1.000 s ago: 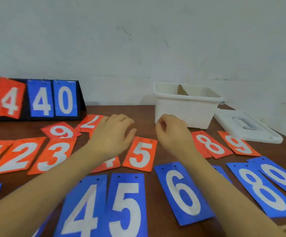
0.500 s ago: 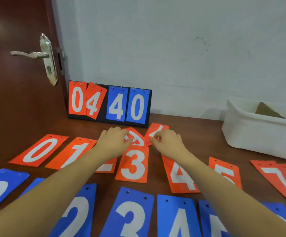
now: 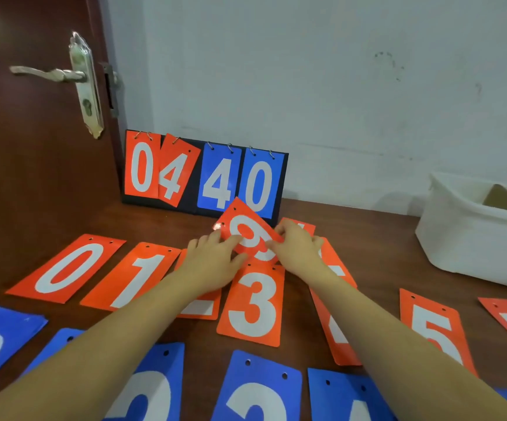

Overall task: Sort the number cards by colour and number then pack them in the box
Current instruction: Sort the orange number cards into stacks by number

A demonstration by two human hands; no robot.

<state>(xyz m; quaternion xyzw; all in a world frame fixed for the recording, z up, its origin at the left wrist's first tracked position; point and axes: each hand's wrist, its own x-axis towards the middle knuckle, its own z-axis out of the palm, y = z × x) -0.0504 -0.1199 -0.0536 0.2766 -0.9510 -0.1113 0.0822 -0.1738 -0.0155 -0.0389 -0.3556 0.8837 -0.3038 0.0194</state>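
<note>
Both hands meet over one orange card, the nine (image 3: 247,235), near the back edge of the table (image 3: 367,238), just in front of the scoreboard stand (image 3: 205,174). The left hand (image 3: 212,262) pinches the card's lower left side with fingers curled over its face; the right hand (image 3: 297,250) pinches its right edge. The card is lifted and tilted, its far corner overlapping the stand's blue zero, its long axis running from that upper-left corner down to the right, between the two grips.

Below it the orange row runs along the table: zero (image 3: 67,267), one (image 3: 133,279), a card mostly hidden by the left forearm, three (image 3: 253,305), another under the right forearm, five (image 3: 434,326). A blue row lies along the near edge.

The nine belongs well off to the right, past the five — toward the white box (image 3: 458,238) at the right edge. The right hand is on that side, so it looks better placed to carry the card alone, long axis turned to match the row. A second orange card (image 3: 299,224) lies partly hidden behind the right hand — its number cannot be read.
</note>
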